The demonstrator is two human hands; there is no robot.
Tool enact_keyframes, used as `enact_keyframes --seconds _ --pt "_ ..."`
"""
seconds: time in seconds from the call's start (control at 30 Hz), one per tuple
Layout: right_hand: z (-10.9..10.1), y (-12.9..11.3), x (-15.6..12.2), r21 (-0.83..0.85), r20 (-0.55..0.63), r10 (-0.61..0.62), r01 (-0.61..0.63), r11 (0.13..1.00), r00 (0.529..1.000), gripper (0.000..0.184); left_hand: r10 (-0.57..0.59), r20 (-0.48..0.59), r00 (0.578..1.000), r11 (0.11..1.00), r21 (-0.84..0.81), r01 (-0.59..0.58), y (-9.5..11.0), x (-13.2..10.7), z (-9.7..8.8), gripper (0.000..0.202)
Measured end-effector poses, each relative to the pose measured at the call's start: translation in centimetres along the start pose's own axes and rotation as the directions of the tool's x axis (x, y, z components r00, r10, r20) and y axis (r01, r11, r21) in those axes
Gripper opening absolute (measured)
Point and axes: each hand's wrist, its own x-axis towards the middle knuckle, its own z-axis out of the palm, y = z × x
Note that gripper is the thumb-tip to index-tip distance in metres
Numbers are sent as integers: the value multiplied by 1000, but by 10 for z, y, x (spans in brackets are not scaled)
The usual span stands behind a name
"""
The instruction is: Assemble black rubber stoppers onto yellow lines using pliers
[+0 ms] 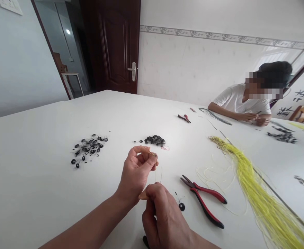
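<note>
My left hand (137,171) is raised over the white table (37,145), fingers curled in a pinch at the upper end of a thin pale thread (160,174). My right hand (162,214) is just below it, fingers closed, pinching the lower end of the same thread. A small black ring (181,206) lies on the table right of my right hand. Red-handled pliers (205,200) lie a little further right, untouched.
Two piles of small black rings (88,148) (155,140) sit ahead of my hands. A bundle of yellow threads (256,183) runs along the right. Another person (248,100) sits at the far right with a second pair of pliers (184,118) nearby. A dark door (115,45) stands behind.
</note>
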Motion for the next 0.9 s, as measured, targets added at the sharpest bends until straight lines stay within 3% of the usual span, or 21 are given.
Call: enact_keyframes --seconds 0.63,0.9 --pt "-4 -4 1 -9 40 -40 40 999 998 35 0 6 1000 999 -37 0 4 -3 3 19" --pt "-16 -4 6 0 90 -301 302 953 950 36 -6 15 1000 998 -56 7 10 -2 0 22"
